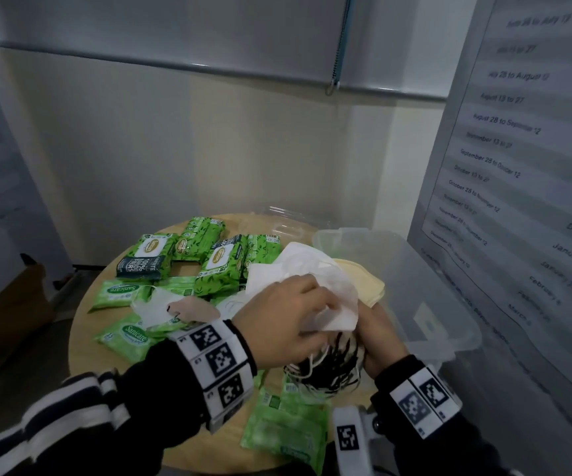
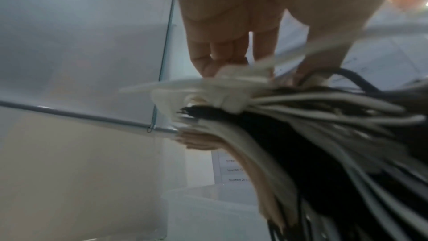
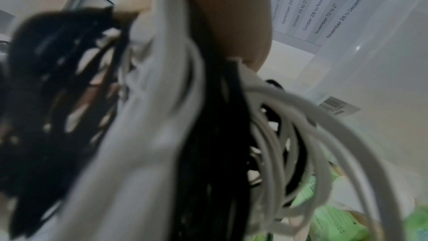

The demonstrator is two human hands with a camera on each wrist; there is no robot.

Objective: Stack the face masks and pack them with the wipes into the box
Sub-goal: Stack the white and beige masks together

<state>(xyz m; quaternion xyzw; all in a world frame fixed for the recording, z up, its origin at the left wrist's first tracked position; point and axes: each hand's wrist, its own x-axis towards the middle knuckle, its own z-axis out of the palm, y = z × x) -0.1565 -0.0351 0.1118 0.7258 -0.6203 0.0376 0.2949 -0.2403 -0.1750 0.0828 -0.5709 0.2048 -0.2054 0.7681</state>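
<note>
Wooden round worktop stands against a cream wall, green wipes packs scattered across it. Clear plastic box sits at 3 o'clock. Left hand and right hand each grip, fingers curled, the face mask stack at centre.

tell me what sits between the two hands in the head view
A stack of face masks, black and white with ear loops hanging, is clamped between the left hand and right hand; a white mask lies on top.
</note>
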